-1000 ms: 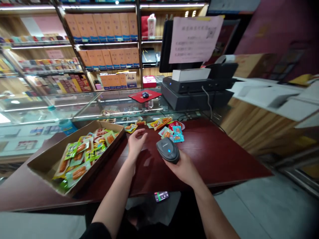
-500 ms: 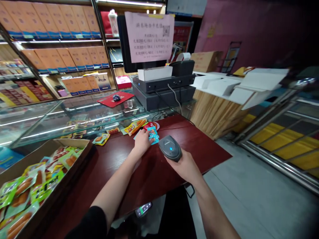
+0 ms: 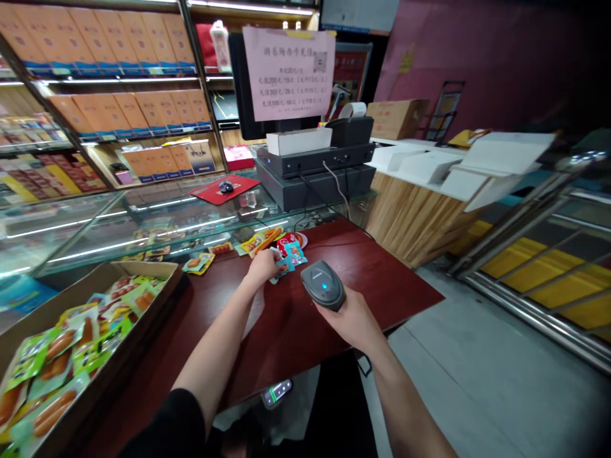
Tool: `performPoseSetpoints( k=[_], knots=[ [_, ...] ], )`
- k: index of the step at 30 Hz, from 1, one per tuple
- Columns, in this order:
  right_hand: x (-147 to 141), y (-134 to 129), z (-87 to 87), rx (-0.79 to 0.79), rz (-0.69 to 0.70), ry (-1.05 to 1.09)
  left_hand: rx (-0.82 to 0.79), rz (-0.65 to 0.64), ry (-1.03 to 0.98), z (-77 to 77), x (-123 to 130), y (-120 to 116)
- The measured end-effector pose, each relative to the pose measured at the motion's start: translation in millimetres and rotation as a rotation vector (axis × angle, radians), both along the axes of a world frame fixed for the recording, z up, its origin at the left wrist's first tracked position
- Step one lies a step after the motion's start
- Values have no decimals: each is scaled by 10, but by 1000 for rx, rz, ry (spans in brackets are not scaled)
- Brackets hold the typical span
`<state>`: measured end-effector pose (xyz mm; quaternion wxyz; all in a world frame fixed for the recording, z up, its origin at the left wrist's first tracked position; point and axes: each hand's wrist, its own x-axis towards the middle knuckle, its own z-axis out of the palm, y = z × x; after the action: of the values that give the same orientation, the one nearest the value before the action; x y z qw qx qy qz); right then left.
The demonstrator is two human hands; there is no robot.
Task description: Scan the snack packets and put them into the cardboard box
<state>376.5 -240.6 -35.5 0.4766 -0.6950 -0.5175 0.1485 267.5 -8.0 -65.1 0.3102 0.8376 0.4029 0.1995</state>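
Observation:
My right hand [image 3: 353,321] is wrapped round a dark grey barcode scanner [image 3: 323,284], whose blue light is lit. To its left, my left hand [image 3: 263,267] is closed at the edge of a small blue snack packet [image 3: 282,272], pinching it just above the dark red tabletop. Another blue packet [image 3: 294,253] lies right behind, overlapping a red packet [image 3: 288,238]. Beyond my left hand sit yellow sausage packets [image 3: 258,242]; the fingertips are partly hidden.
An open cardboard box [image 3: 95,343] of packaged sausages stands at the left. A glass display case [image 3: 157,222] borders the back of the red tabletop [image 3: 382,280]. Behind are a cash drawer [image 3: 315,184], a monitor with a pink sign [image 3: 291,73] and a mouse [image 3: 226,186].
My left hand has drawn back to the left, and a blue packet now shows at its fingers, apart from the other one. The scanner has shifted very slightly left.

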Motion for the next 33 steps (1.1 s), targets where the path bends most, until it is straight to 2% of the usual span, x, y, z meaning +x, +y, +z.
performPoseSetpoints(
  k=[3,7,9,13,16,22,33],
  knots=[
    [-254,87,14,13,93,-5,-154,67,-131,14,-446,11],
    [-654,197,25,4,253,-10,-510,138,-416,-39,-1080,-75],
    [-844,227,14,-30,304,-28,-624,183,-524,-76,-1375,-151],
    [-1155,233,-39,-102,367,-59,-729,280,-663,-150,-1884,-332],
    [-1318,217,-79,-128,409,-48,-754,330,-738,-203,-2161,-448],
    [-1494,217,-102,-148,493,-43,-759,397,-835,-235,-2406,-524],
    [-1541,238,-93,-161,532,-37,-806,366,-869,-132,-2431,-553]
  ],
)
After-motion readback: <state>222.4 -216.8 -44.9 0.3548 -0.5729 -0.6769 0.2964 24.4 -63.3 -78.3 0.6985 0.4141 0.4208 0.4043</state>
